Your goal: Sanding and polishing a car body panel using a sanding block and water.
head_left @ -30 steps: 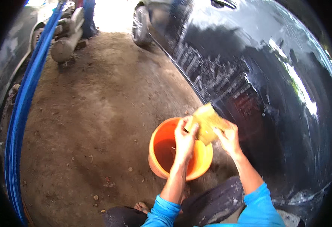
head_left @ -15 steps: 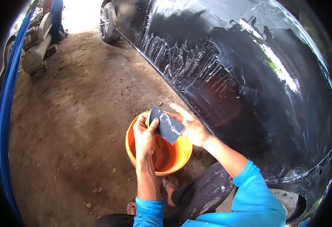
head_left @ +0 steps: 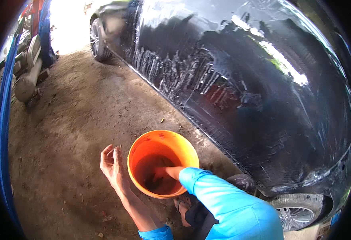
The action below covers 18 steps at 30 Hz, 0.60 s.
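Note:
My right hand (head_left: 161, 173) reaches down into an orange bucket (head_left: 163, 138). Its fingers are hard to make out in the murky water (head_left: 151, 162), so whether they grip anything is hidden. To the left of the bucket, outside its rim, hovers my left hand (head_left: 112, 164) with loosely bent fingers held apart and nothing visible in them. No sheet of sandpaper shows in either hand.
A dark car body (head_left: 239, 132) with whitish streaks runs along the right side. One car wheel (head_left: 295, 212) is at the lower right, another wheel (head_left: 99, 40) at the upper left. A blue post (head_left: 5, 132) stands left on the dirt floor (head_left: 67, 132).
Both hands held a dark sheet of sandpaper above the bucket; it is now out of sight. My right hand has gone down into the bucket, and my left has moved left, away from it.

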### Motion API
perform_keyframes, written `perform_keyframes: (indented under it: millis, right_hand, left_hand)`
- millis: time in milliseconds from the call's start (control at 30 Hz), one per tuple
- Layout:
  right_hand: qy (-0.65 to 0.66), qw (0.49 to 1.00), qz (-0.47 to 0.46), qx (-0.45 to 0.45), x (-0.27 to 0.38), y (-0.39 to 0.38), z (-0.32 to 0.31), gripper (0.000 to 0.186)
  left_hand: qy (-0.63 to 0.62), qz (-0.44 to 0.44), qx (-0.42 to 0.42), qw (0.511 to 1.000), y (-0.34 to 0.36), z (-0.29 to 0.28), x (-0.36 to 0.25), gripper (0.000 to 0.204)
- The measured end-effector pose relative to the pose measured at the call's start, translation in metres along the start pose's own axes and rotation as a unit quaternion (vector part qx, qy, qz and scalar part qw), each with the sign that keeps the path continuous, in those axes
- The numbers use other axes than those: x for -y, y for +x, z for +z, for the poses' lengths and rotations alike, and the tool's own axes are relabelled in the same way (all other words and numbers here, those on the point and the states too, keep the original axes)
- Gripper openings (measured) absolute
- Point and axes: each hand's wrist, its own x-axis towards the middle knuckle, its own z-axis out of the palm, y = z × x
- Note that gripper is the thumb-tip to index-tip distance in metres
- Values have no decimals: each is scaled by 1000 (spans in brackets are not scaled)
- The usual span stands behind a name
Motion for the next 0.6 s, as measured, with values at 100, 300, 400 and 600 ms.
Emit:
perform_keyframes:
  millis: [100,300,400,600]
  right_hand:
    - [-43,976,-199,-78,84,45,123,45]
    - [311,941,-127,27,166,-54,34,43]
    - [49,983,-147,-103,229,-152,-46,33]
    - [-467,713,-193,-486,291,-435,-190,65]
  left_hand:
    - [35,-1,-88,996,-14,-96,4,25]
    - [-23,-8,-135,991,0,-88,14,20]
    - [-65,-13,-144,987,2,-96,8,19]
    - [-155,-19,-67,985,6,-40,9,18]
